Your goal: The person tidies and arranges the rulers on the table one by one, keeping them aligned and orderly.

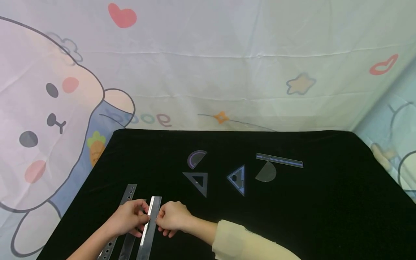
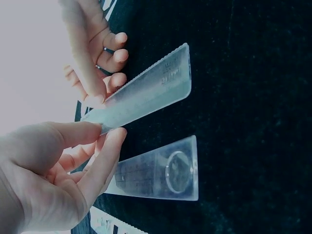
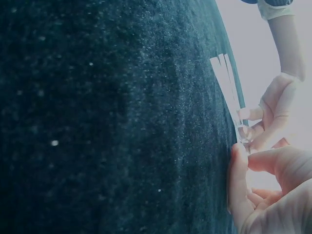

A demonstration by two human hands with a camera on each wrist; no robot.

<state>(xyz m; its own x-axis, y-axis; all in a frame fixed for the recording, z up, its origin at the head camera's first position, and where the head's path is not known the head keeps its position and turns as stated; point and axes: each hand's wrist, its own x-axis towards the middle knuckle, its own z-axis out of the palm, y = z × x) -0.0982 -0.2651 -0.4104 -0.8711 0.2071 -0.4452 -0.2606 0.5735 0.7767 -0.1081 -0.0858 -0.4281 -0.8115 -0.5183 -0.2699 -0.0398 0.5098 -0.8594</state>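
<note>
Between the two hands lies a clear straight ruler (image 1: 150,231), pointing away from the person. My left hand (image 1: 128,218) pinches its left edge with thumb and forefinger. At the opposite edge my right hand (image 1: 173,216) pinches it, other fingers curled. In the left wrist view the held ruler (image 2: 151,90) has one wavy edge and faint print. Left of it is a second ruler (image 1: 126,249), partly under the left hand; its end shows a round hole in the left wrist view. Further left a ruler with cut-out shapes (image 1: 128,193) is partly covered by the left forearm.
On the black cloth (image 1: 325,209) further back lie a purple-marked protractor (image 1: 196,158), a clear set square (image 1: 202,180), a blue-marked triangle (image 1: 240,177), a clear protractor (image 1: 267,172) and a blue-striped ruler (image 1: 279,160). Behind the table hangs a printed curtain (image 1: 211,72).
</note>
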